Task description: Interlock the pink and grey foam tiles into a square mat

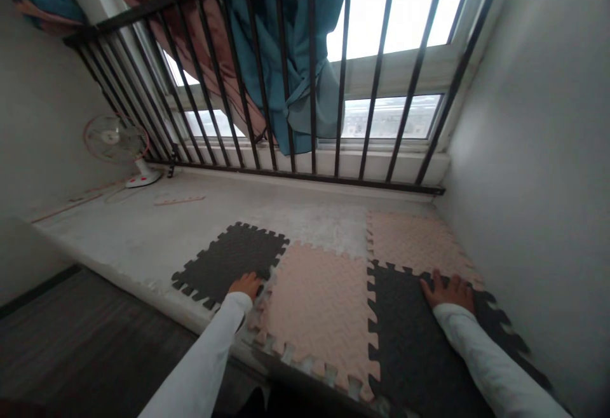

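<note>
My left hand rests on the right part of a dark grey foam mat tile, close to its toothed edge. Its fingers look laid down on the foam. Beside that edge lies a pink foam mat tile with a ridged surface; a narrow strip of ledge shows between the two. My right hand is spread out, palm down, on another dark tile, at its seam with a second pink tile behind. These two tiles and the middle pink one meet along their toothed edges.
The tiles lie on a raised whitish ledge above a dark floor. Black railings and curtains stand before the window. A fan sits at the far left, a thin strip lies nearby, and a wall bounds the right.
</note>
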`<state>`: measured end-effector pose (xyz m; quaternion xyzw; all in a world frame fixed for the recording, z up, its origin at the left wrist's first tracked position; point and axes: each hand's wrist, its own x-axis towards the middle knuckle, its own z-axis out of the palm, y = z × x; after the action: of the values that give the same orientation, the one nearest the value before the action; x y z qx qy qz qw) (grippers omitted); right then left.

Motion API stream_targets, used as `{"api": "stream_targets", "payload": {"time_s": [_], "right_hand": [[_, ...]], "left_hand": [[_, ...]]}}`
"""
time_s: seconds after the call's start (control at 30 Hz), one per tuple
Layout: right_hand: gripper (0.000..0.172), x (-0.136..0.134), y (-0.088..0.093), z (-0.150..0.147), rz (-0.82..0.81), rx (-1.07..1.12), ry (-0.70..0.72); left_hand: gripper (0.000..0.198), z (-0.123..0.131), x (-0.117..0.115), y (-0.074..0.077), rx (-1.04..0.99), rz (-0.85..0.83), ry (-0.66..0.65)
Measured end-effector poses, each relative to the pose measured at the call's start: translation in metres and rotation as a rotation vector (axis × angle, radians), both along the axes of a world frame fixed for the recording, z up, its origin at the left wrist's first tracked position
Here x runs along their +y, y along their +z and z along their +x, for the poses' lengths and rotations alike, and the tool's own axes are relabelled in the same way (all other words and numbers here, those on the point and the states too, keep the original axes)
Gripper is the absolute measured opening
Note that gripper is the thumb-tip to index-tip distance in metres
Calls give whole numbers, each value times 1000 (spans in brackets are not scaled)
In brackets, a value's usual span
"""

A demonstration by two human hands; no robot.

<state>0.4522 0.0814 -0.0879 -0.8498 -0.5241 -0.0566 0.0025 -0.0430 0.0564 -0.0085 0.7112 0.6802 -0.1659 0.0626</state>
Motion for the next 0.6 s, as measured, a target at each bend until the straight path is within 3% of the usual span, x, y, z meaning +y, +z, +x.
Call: {"api": "stream_targets", "payload": {"time_s": [0.2, 0.33, 0.4, 0.5, 0.6], "right_hand": [[57, -1, 7, -8, -98, -79, 2], [54, -3, 8, -11, -70, -98, 27], [53, -4, 7, -11, -70, -112, 33], [54, -2, 1, -8, -52, -129, 47], [55, 0, -9, -3, -20, -135, 60]], "left_hand": [[41, -12, 10, -23, 22, 70, -118], [41, 4, 37, -9, -32, 294, -165], [37, 27, 61, 6, -113, 419, -167], [33, 82, 101, 23, -260, 515, -230], [33, 152, 133, 23, -414, 488, -258]]}}
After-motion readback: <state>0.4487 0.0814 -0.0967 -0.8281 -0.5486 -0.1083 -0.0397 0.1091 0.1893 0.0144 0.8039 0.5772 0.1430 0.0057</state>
